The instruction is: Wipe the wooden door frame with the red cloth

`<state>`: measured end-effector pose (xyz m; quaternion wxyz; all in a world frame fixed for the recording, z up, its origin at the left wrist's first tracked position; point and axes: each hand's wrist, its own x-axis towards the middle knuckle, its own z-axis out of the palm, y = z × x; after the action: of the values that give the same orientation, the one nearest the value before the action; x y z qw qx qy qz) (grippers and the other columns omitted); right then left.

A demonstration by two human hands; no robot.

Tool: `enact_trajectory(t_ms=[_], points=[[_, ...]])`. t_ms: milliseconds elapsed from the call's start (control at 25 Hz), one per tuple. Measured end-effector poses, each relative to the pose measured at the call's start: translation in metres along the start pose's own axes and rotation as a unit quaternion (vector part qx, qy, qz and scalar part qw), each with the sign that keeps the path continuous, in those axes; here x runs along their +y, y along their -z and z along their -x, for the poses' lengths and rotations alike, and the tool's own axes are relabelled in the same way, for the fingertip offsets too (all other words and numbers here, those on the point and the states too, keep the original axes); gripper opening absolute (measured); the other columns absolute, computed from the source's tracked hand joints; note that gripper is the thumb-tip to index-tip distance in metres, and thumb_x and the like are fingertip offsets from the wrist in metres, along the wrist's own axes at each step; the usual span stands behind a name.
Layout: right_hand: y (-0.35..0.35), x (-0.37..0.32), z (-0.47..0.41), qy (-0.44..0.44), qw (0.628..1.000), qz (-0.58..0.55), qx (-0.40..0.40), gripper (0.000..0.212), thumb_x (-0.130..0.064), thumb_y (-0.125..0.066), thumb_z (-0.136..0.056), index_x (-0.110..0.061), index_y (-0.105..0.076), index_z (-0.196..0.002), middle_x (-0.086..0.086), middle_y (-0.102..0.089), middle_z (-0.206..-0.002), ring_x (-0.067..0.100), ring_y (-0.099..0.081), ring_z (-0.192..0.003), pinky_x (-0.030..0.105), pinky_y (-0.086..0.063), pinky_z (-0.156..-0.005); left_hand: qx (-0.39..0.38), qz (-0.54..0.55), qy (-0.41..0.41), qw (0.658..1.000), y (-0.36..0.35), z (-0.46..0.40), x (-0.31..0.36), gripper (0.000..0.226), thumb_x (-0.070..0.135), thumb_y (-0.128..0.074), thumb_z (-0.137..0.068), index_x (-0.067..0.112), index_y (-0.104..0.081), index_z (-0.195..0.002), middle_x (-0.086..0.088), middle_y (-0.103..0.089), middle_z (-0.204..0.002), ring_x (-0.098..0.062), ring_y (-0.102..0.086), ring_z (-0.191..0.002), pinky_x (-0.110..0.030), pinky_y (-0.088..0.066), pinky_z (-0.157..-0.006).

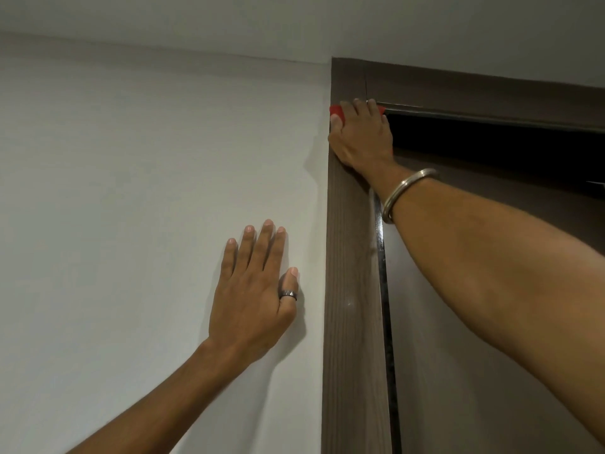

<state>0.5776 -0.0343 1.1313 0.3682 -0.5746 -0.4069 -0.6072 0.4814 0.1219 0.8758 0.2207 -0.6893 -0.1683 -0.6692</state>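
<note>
Wiping item, head view: dark brown wooden door frame (353, 290), upper left corner. Right hand (361, 136) pressed flat over crumpled red cloth (337, 112), pinning it against the frame; cloth mostly hidden beneath its fingers. Left hand (252, 290) open, empty, braced on white painted wall (131, 191). Recommended: firm, even pressure; follow the grain.

- I can read no text, label, brand, number or sign anywhere in my view: not on the wall, frame, cloth, ring or bangle.
</note>
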Motion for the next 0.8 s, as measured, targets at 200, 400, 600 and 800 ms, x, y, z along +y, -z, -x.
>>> enact_trajectory(t_ms=[200, 400, 600, 800], points=[[0.003, -0.002, 0.012, -0.010, 1.000, -0.004, -0.004, 0.058, -0.042, -0.030, -0.109, -0.015, -0.032, -0.160, 0.014, -0.029, -0.169, 0.036, -0.018, -0.160, 0.054, -0.021, -0.130, -0.020, -0.012, 0.004, 1.000, 0.006, 0.003, 0.002, 0.070, 0.050, -0.015, -0.104, 0.024, 0.003, -0.166, 0.002, 0.013, -0.175, -0.015, 0.019, -0.160, -0.041, 0.011, -0.132], [0.001, -0.005, 0.069, -0.015, 1.000, -0.006, -0.008, 0.059, -0.043, -0.029, -0.109, -0.019, -0.028, -0.162, 0.010, -0.024, -0.172, 0.035, -0.014, -0.162, 0.054, -0.018, -0.131, -0.034, -0.025, -0.001, 0.999, 0.007, 0.028, 0.002, 0.071, 0.046, -0.020, -0.105, 0.019, 0.002, -0.166, -0.002, 0.010, -0.176, -0.019, 0.015, -0.161, -0.046, 0.005, -0.133], [-0.003, -0.011, 0.168, -0.033, 0.999, 0.008, -0.040, 0.061, -0.048, -0.026, -0.109, -0.024, -0.022, -0.165, 0.005, -0.016, -0.175, 0.032, -0.008, -0.164, 0.052, -0.010, -0.133, -0.050, -0.037, 0.001, 0.998, 0.009, 0.078, 0.015, 0.072, 0.043, -0.024, -0.105, 0.012, -0.002, -0.166, -0.010, 0.003, -0.176, -0.027, 0.006, -0.163, -0.052, -0.001, -0.133], [0.000, -0.021, 0.292, -0.047, 0.997, 0.000, -0.056, 0.063, -0.048, -0.027, -0.108, -0.023, -0.020, -0.166, 0.006, -0.014, -0.176, 0.031, -0.007, -0.164, 0.050, -0.006, -0.133, -0.073, -0.029, -0.006, 0.997, 0.011, 0.145, 0.031, 0.071, 0.041, -0.030, -0.107, 0.009, -0.005, -0.166, -0.016, -0.003, -0.175, -0.034, -0.002, -0.162, -0.057, -0.006, -0.132]])
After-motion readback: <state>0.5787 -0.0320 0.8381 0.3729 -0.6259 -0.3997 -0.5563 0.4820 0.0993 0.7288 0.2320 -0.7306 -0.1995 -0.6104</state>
